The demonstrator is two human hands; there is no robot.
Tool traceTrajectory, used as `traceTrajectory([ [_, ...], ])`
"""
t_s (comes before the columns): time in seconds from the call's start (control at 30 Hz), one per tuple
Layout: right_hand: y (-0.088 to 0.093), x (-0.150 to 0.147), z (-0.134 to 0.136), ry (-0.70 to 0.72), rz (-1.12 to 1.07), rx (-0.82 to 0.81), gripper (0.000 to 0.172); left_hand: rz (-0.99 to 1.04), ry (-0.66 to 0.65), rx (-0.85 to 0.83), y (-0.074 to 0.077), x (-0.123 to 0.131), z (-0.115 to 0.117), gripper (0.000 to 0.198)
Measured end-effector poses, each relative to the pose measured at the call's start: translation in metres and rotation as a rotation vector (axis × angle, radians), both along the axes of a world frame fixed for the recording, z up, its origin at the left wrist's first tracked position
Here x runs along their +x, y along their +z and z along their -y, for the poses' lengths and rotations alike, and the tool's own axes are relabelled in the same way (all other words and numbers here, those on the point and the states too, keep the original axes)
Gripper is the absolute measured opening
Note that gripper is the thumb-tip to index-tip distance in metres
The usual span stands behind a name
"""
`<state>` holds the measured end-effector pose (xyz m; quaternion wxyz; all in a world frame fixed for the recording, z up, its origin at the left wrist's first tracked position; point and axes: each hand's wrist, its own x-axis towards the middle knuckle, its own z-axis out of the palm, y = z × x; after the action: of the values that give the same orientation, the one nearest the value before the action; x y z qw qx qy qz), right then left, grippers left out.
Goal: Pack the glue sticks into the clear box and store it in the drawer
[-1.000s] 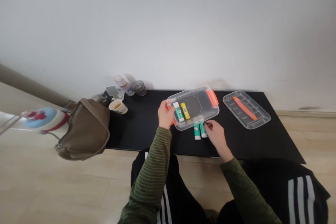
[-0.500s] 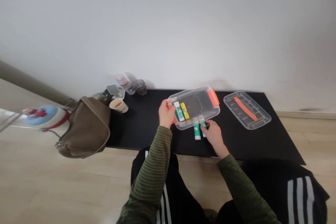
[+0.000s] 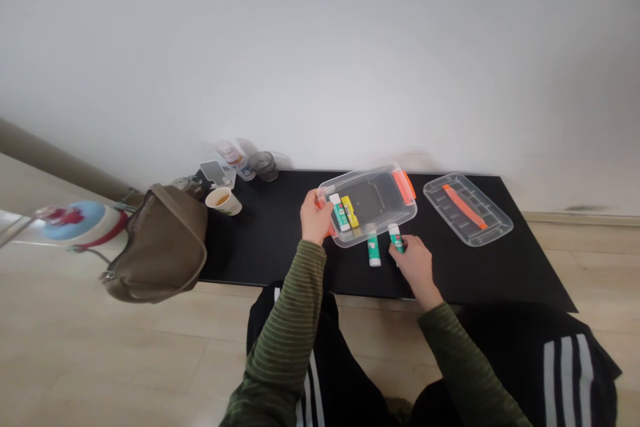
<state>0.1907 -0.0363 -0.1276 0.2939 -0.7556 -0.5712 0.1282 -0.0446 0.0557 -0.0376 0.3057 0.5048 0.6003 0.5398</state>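
Observation:
A clear plastic box [image 3: 395,213] with orange latches sits on a black mat [image 3: 270,240]. My left hand [image 3: 315,217] grips the box's left end. Inside the box lie a green glue stick [image 3: 340,211] and a yellow one [image 3: 350,211]. My right hand [image 3: 417,260] is closed on a green glue stick [image 3: 396,237], lifted just in front of the box. Another green glue stick [image 3: 373,249] lies on the mat by the box's near edge.
The box's clear lid [image 3: 467,208] with an orange handle lies at the right on the mat. A paper cup [image 3: 223,201], a glass [image 3: 263,165], a bottle [image 3: 234,157] and a phone [image 3: 213,171] stand at the back left. A brown bag [image 3: 160,247] sits on the floor at left.
My right hand closed on one of the two green glue sticks on the mat and drew it up and to the right, away from the other. My left hand stayed on the box.

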Motion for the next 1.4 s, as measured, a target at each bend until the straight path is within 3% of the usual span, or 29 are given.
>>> traceTrajectory([
  [0.1,-0.002,0.009,0.001,-0.076,-0.206,-0.001,0.032,-0.007,0.003,-0.002,0.001,0.0,0.001,0.028],
  [0.2,-0.003,0.022,0.005,-0.285,-0.465,0.036,0.042,0.009,0.002,-0.01,0.003,0.001,0.002,0.03],
  [0.27,0.004,0.027,0.008,-0.423,-0.558,0.17,0.048,0.024,0.0,-0.017,0.004,0.002,0.002,0.03],
  [0.33,0.02,0.027,0.008,-0.474,-0.574,0.361,0.049,0.024,0.0,-0.024,0.004,0.003,0.003,0.03],
  [0.4,0.043,0.022,0.003,-0.424,-0.555,0.508,0.048,0.009,0.002,-0.024,0.005,0.003,0.003,0.029],
  [0.47,0.068,0.012,-0.008,-0.294,-0.537,0.558,0.047,-0.008,0.0,-0.016,0.005,0.003,0.003,0.029],
  [0.57,0.095,-0.006,-0.036,0.001,-0.466,0.454,0.04,-0.01,-0.014,-0.003,0.004,0.003,0.003,0.03],
  [0.63,0.103,-0.018,-0.058,0.192,-0.342,0.312,0.032,-0.011,-0.015,0.001,0.003,0.002,0.003,0.03],
  [0.73,0.101,-0.033,-0.087,0.324,-0.106,0.09,0.024,-0.019,-0.011,0.001,0.002,0.002,0.002,0.03],
  [0.97,0.082,-0.056,-0.123,0.401,0.235,-0.31,0.023,-0.005,-0.018,-0.002,0.003,0.003,0.002,0.03],
  [1.17,0.069,-0.065,-0.133,0.431,0.271,-0.358,0.025,0.007,-0.024,0.003,0.002,0.003,0.002,0.029],
  [1.4,0.066,-0.064,-0.135,0.487,0.276,-0.354,0.02,0.0,-0.022,0.006,0.003,0.004,0.003,0.029],
])
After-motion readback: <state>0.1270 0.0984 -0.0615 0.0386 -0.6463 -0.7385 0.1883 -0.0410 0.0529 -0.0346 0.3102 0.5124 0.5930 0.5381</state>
